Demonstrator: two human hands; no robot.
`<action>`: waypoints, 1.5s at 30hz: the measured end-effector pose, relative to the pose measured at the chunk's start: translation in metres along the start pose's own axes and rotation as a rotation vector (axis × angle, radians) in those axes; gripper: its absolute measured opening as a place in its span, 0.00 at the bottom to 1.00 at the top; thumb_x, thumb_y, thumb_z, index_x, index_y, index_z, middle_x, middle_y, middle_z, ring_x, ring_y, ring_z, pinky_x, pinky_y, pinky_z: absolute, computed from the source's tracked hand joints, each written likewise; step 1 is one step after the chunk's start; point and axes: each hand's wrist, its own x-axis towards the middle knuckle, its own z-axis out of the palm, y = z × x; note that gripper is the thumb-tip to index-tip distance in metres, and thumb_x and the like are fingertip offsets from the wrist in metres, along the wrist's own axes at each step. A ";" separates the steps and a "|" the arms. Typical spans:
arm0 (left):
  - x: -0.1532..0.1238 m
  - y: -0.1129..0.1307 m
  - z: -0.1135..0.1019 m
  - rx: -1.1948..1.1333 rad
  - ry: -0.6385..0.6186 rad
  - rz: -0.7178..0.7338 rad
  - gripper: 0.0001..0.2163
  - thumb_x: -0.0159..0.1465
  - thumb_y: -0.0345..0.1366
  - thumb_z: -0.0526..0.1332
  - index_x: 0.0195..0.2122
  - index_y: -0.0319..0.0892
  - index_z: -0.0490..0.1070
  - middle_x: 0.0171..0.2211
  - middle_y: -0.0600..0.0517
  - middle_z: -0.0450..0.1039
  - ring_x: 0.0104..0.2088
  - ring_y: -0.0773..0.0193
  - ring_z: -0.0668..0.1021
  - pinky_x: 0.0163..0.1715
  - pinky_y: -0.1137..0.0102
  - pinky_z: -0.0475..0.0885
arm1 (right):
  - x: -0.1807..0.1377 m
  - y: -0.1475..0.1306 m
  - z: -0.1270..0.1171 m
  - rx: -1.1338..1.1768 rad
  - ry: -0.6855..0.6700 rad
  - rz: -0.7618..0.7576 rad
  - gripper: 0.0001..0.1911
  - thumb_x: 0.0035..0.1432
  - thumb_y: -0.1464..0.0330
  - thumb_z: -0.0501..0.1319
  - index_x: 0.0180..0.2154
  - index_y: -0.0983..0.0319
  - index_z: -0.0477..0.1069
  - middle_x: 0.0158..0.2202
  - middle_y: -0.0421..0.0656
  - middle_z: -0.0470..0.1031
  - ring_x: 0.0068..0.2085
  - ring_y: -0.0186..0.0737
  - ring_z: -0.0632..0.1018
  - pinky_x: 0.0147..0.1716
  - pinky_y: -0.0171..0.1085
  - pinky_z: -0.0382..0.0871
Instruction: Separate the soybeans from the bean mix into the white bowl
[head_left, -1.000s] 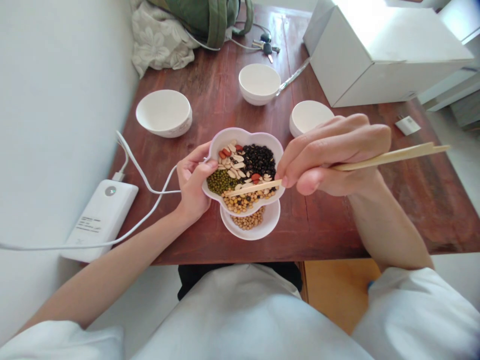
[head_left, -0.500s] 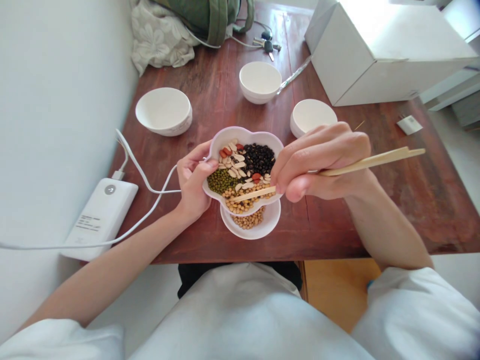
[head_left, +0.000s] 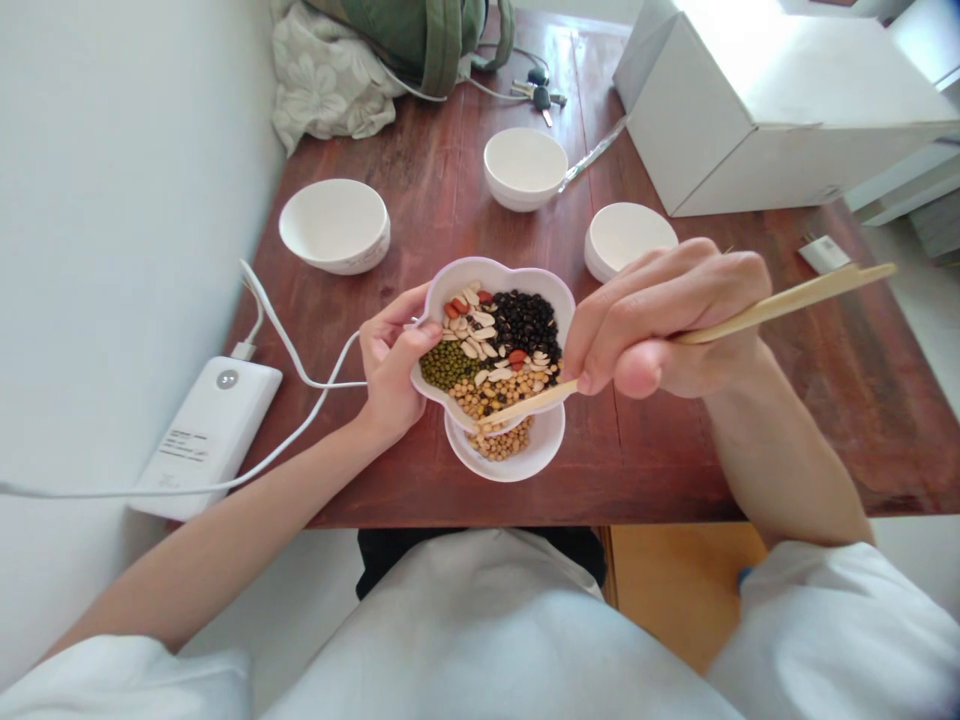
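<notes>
My left hand (head_left: 395, 365) grips the left rim of a white flower-shaped dish (head_left: 561, 278). Inside it lie black beans (head_left: 525, 322), green mung beans (head_left: 446, 365), pale and reddish peanuts (head_left: 474, 322) and yellow soybeans (head_left: 525, 384). My right hand (head_left: 667, 315) is closed around wooden chopsticks (head_left: 795, 300), their tips at the dish's near rim. Below that rim sits a small white bowl (head_left: 551, 450), partly covered by the dish, with soybeans (head_left: 501, 443) in it.
Three white bowls stand beyond: a left one (head_left: 335, 222), a middle one (head_left: 525, 165) and a right one (head_left: 622, 235). A power bank (head_left: 217, 420) with a white cable lies left by the wall. Farther back are a white box (head_left: 750, 120), keys (head_left: 541, 97) and a green bag (head_left: 409, 35).
The chopstick tips have moved from among the soybeans to the dish's near rim, above the small bowl. My right hand has tilted and shifted slightly right. My left hand keeps its hold.
</notes>
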 end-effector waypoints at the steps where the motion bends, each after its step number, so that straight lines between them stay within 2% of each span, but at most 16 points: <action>1: 0.000 0.000 0.000 -0.004 -0.004 0.003 0.13 0.58 0.41 0.73 0.43 0.44 0.86 0.35 0.49 0.84 0.35 0.54 0.84 0.35 0.63 0.81 | 0.000 0.000 0.000 0.008 0.033 -0.003 0.21 0.71 0.58 0.65 0.30 0.66 0.77 0.26 0.40 0.78 0.30 0.29 0.81 0.27 0.28 0.71; 5: 0.001 -0.001 -0.001 0.023 0.001 0.006 0.14 0.58 0.43 0.73 0.43 0.44 0.86 0.33 0.50 0.84 0.31 0.59 0.82 0.33 0.67 0.78 | -0.002 0.000 0.001 -0.026 0.182 0.003 0.22 0.73 0.59 0.63 0.28 0.65 0.76 0.26 0.41 0.78 0.29 0.31 0.81 0.25 0.29 0.69; 7: 0.001 0.000 -0.002 0.046 0.005 0.012 0.15 0.58 0.44 0.73 0.43 0.44 0.86 0.34 0.50 0.84 0.32 0.59 0.82 0.34 0.68 0.78 | -0.003 0.002 0.003 -0.043 0.213 -0.010 0.22 0.73 0.59 0.63 0.28 0.64 0.76 0.27 0.42 0.78 0.29 0.31 0.81 0.24 0.30 0.68; 16: 0.001 -0.002 -0.005 0.021 -0.028 0.024 0.13 0.59 0.41 0.72 0.44 0.44 0.87 0.34 0.51 0.83 0.32 0.61 0.80 0.34 0.68 0.77 | 0.000 0.005 0.011 -0.087 0.109 -0.026 0.21 0.73 0.60 0.64 0.29 0.65 0.75 0.26 0.40 0.78 0.28 0.29 0.80 0.27 0.30 0.70; 23: 0.000 0.000 -0.003 0.028 -0.021 0.008 0.12 0.59 0.43 0.73 0.42 0.45 0.86 0.35 0.49 0.84 0.37 0.53 0.85 0.36 0.63 0.80 | 0.001 0.000 0.009 -0.148 0.030 0.023 0.21 0.74 0.58 0.62 0.30 0.64 0.74 0.27 0.39 0.77 0.29 0.29 0.80 0.29 0.29 0.72; 27: 0.000 0.000 -0.001 0.009 -0.011 -0.005 0.13 0.59 0.42 0.73 0.44 0.45 0.86 0.37 0.49 0.85 0.38 0.52 0.85 0.38 0.61 0.82 | 0.003 -0.007 0.007 -0.198 0.027 -0.010 0.22 0.73 0.58 0.63 0.29 0.64 0.71 0.26 0.38 0.76 0.29 0.28 0.79 0.28 0.29 0.70; 32: 0.000 0.000 0.000 0.003 -0.004 -0.003 0.16 0.59 0.43 0.73 0.46 0.43 0.86 0.38 0.48 0.86 0.39 0.50 0.86 0.38 0.58 0.83 | 0.003 -0.007 0.007 -0.226 -0.016 0.029 0.23 0.74 0.56 0.60 0.29 0.63 0.71 0.26 0.37 0.75 0.29 0.28 0.79 0.29 0.30 0.71; 37: 0.000 0.002 0.002 0.014 0.016 -0.021 0.16 0.57 0.43 0.73 0.45 0.44 0.87 0.37 0.47 0.86 0.45 0.44 0.86 0.37 0.58 0.85 | 0.002 -0.002 0.011 -0.121 0.015 0.004 0.20 0.73 0.59 0.63 0.30 0.65 0.74 0.26 0.37 0.76 0.29 0.27 0.79 0.29 0.29 0.69; 40: -0.001 0.003 0.003 0.009 0.018 -0.030 0.13 0.57 0.43 0.74 0.41 0.45 0.86 0.36 0.47 0.85 0.48 0.42 0.86 0.40 0.57 0.86 | 0.000 0.000 0.012 -0.067 0.033 0.014 0.19 0.71 0.60 0.66 0.30 0.65 0.76 0.26 0.37 0.78 0.29 0.27 0.78 0.30 0.29 0.68; 45: -0.001 0.002 0.003 0.009 0.014 -0.019 0.12 0.57 0.44 0.74 0.39 0.45 0.85 0.34 0.48 0.85 0.48 0.44 0.86 0.42 0.58 0.85 | -0.002 0.002 0.009 -0.120 -0.010 0.100 0.23 0.73 0.55 0.62 0.30 0.64 0.76 0.26 0.37 0.77 0.29 0.27 0.79 0.30 0.29 0.71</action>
